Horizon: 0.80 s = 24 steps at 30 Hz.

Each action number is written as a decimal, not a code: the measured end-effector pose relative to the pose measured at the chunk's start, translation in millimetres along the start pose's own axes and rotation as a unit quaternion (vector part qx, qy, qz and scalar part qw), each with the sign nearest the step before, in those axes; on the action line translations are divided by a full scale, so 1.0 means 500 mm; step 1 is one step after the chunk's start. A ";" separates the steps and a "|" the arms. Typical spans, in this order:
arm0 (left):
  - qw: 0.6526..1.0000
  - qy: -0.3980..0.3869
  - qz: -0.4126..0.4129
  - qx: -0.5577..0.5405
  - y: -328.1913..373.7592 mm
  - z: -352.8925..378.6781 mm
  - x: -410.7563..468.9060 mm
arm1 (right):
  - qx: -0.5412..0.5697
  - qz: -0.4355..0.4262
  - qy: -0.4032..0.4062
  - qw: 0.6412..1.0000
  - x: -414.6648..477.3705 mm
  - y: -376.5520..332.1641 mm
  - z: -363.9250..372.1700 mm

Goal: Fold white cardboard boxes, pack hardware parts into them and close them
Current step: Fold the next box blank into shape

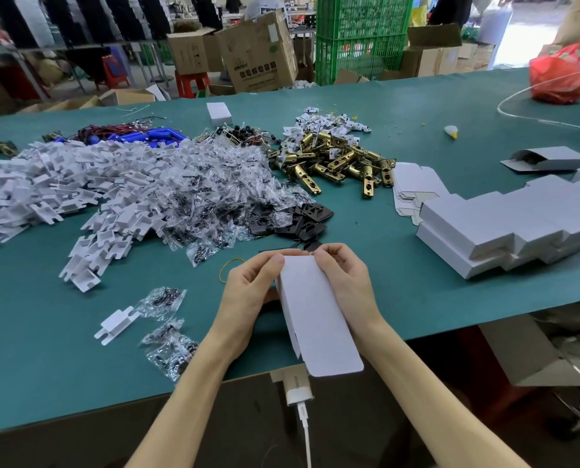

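both hands (248, 292) grip box (315, 315); screw bags (214, 197) nr

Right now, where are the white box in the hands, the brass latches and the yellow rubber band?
white cardboard box (319, 319), head view, top panel
brass latches (337, 160), head view, pile's middle
yellow rubber band (229, 262), head view, left curve

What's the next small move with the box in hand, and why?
Probably tuck the far end of the white box shut. Both the left hand and the right hand pinch that end, fingers curled over it. The near flap sticks out open and untucked, so one end likely needs closing before any parts go in.
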State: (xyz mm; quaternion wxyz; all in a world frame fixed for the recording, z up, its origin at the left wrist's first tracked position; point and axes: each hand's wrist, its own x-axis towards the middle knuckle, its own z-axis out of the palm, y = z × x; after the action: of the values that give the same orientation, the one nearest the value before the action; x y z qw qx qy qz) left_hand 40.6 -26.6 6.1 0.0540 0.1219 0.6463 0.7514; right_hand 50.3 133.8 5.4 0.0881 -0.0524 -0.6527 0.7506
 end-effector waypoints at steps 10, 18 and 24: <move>1.000 0.009 0.009 0.005 -0.003 -0.002 0.001 | -0.011 -0.001 0.004 1.000 0.000 -0.002 0.003; 0.997 -0.032 0.059 0.049 -0.005 -0.009 0.000 | 0.010 0.079 0.017 0.997 0.006 -0.011 -0.007; 0.996 -0.077 0.042 0.030 0.007 0.003 -0.005 | 0.052 0.118 0.018 0.991 0.007 -0.025 -0.013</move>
State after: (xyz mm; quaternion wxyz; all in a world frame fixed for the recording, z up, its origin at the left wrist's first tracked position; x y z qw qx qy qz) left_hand 43.5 -26.3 9.3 0.0686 0.2082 0.6570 0.7213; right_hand 48.8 142.6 17.0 0.0134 -0.1384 -0.6004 0.7875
